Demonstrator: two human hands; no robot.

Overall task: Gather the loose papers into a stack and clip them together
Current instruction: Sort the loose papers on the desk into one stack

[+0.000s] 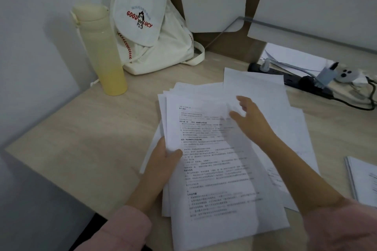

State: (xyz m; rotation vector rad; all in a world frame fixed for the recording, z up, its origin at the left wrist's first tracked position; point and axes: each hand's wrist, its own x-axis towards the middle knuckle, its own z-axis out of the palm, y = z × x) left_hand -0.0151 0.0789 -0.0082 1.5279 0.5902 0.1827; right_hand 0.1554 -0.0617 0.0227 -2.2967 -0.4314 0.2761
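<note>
Two pink sleeves point(122, 230) enter at the bottom edge, one on each side. Between them lies an uneven stack of papers point(214, 169) with printed text, on a pale wooden desk point(91, 138). The left hand point(163, 161) grips the stack's left edge, thumb on top of the sheets. The right hand point(251, 118) reaches over the stack's upper right part with fingers stretched out and holding nothing; it is blurred. More loose sheets point(265, 87) fan out beyond and to the right. A separate pile of sheets point(363, 179) sits at the right edge. Farther back stand a yellow bottle point(102, 47), a white cloth bag point(155, 32) and a black power strip point(295, 81).
</note>
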